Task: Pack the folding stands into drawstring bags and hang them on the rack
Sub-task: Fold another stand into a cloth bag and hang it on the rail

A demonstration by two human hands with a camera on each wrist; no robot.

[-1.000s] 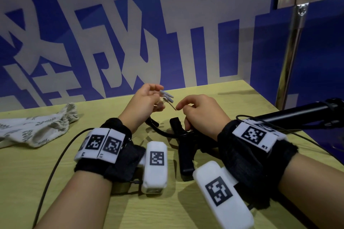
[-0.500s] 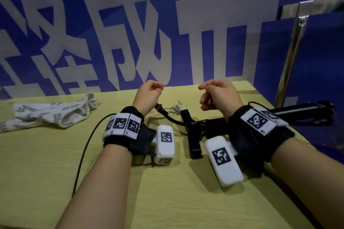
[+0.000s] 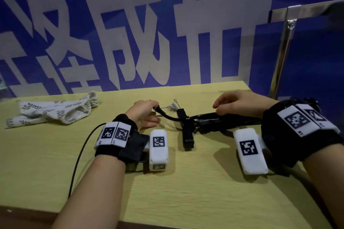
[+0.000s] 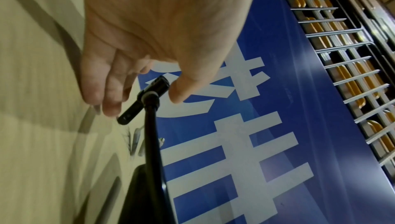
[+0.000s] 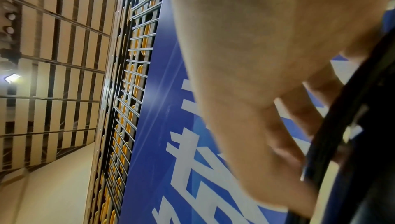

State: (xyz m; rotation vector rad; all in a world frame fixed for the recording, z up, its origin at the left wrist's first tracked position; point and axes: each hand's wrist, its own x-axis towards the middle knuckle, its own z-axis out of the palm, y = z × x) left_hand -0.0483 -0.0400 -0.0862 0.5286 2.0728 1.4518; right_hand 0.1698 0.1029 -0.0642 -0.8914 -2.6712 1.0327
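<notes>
A black folding stand (image 3: 202,123) lies on the yellow table (image 3: 186,191), its curved thin arm (image 3: 167,116) reaching left. My left hand (image 3: 144,115) is at that arm's end. In the left wrist view the arm's end cap (image 4: 157,86) sits between my thumb (image 4: 181,90) and my relaxed fingers (image 4: 102,95), with no firm grip showing. My right hand (image 3: 240,103) hovers over the stand's thick pole, fingers loosely curved and holding nothing. That pole (image 5: 350,126) runs beside my fingers in the right wrist view. A leaf-print drawstring bag (image 3: 55,112) lies flat at the left.
A small clear plastic tie (image 3: 172,106) lies on the table just behind the stand's arm. A chrome rack post (image 3: 281,57) rises at the table's right edge. A blue wall with large white characters (image 3: 130,33) closes off the back.
My hands let go of the small plastic tie, which now lies on the table. Both hands spread apart and came down to the stand, the left to its arm tip, the right over its pole.
</notes>
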